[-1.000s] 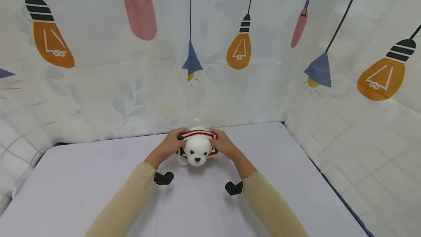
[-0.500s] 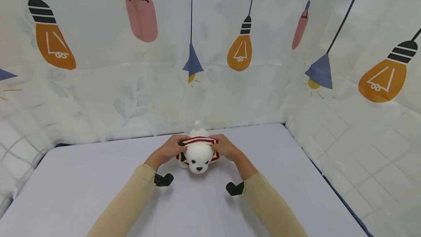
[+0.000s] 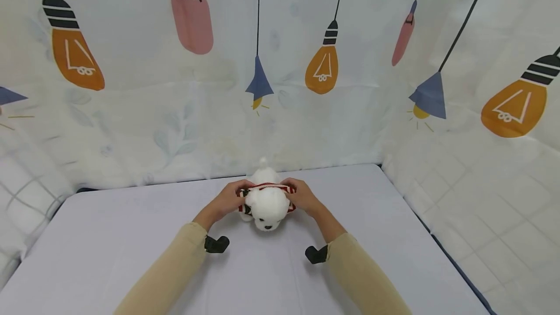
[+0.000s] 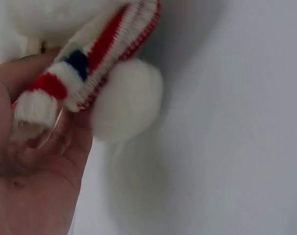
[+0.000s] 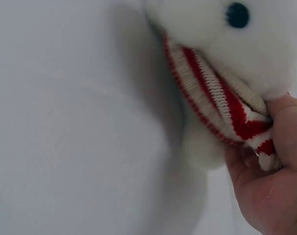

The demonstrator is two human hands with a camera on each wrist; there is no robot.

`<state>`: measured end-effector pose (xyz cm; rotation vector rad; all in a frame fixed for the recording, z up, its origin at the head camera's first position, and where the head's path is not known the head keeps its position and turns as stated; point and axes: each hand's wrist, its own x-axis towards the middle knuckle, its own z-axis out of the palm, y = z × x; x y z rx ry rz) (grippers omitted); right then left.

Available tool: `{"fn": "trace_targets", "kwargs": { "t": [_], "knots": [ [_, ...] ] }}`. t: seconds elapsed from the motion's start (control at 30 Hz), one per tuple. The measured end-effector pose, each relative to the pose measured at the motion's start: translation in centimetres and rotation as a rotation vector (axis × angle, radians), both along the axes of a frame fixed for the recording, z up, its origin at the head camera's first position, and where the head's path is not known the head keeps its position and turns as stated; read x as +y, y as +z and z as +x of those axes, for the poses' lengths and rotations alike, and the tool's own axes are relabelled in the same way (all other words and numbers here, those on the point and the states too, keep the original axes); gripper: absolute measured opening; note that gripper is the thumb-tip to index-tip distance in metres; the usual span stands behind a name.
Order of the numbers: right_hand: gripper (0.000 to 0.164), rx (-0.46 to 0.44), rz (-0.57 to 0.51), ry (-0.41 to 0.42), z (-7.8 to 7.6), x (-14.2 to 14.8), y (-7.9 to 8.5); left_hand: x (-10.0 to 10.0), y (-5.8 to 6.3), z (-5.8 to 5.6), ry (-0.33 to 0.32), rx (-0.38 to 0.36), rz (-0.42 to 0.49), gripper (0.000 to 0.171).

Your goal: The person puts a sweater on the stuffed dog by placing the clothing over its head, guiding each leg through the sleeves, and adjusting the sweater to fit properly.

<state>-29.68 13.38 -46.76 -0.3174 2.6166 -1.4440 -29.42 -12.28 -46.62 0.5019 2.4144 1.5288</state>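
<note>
A white plush dog faces me near the table's far side, its head tipped down. Around its neck and body is a knitted sweater with red, white and dark stripes. My left hand holds the sweater at one side, its thumb near the dog's head. In the left wrist view, a short striped sleeve lies between thumb and fingers, beside a round white paw. On the other side my right hand pinches the sweater's edge. The right wrist view shows a dark eye above the knit trim.
A pale cloth covers the table. Behind it hangs a white curtain printed with lamps and bulbs, and more curtain closes off both sides. A dark device is worn at each wrist.
The dog's head has tipped further down and come slightly toward me, so more of its crown and back shows. Both hands have moved slightly nearer with the sweater still held.
</note>
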Motion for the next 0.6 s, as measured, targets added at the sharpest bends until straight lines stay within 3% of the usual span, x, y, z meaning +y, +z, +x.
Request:
{"fn": "trace_targets", "kwargs": {
  "t": [0.27,0.4,0.6],
  "knots": [
    [0.028,0.1,0.218,-0.039,-0.4,1.1,-1.8,-0.6,-0.6,0.5,0.002,0.045,-0.008,0.036],
    [0.029,0.106,0.231,-0.009,-0.4,1.3,-1.9,-0.7,-0.1,1.0,0.014,0.048,-0.048,0.038],
    [0.039,0.079,0.223,0.081,0.2,1.6,-1.5,-1.1,-1.0,1.2,-0.005,0.027,-0.069,0.04]
  ]
}}
